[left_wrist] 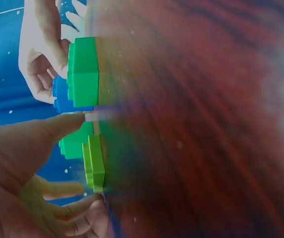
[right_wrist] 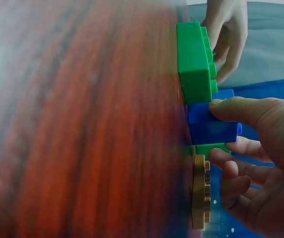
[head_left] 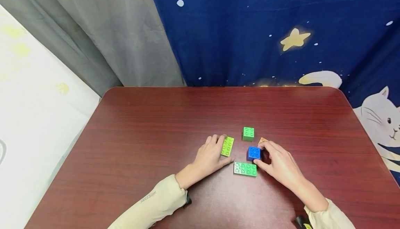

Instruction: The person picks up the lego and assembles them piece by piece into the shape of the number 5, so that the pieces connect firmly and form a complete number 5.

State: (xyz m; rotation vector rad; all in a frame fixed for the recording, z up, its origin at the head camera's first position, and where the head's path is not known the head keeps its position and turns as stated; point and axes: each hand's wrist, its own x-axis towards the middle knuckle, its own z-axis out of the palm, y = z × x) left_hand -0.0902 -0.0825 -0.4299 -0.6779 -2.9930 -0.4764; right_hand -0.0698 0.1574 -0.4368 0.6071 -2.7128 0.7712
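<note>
My right hand pinches a blue square brick between thumb and forefinger, with the brick low at the table. In the right wrist view the thumb lies against a side of it. My left hand is beside a thin lime-green brick; its fingers are at the lime brick's left side and far end. The left thumb stands apart from that brick, pointing right. A long green brick lies just in front of the blue one. Partly hidden by my right hand is a flat orange-gold brick.
A green square brick sits behind the blue one. All this is on a dark red-brown wooden table. Beyond its far edge hang a grey curtain and a blue patterned curtain. A white surface borders the left side.
</note>
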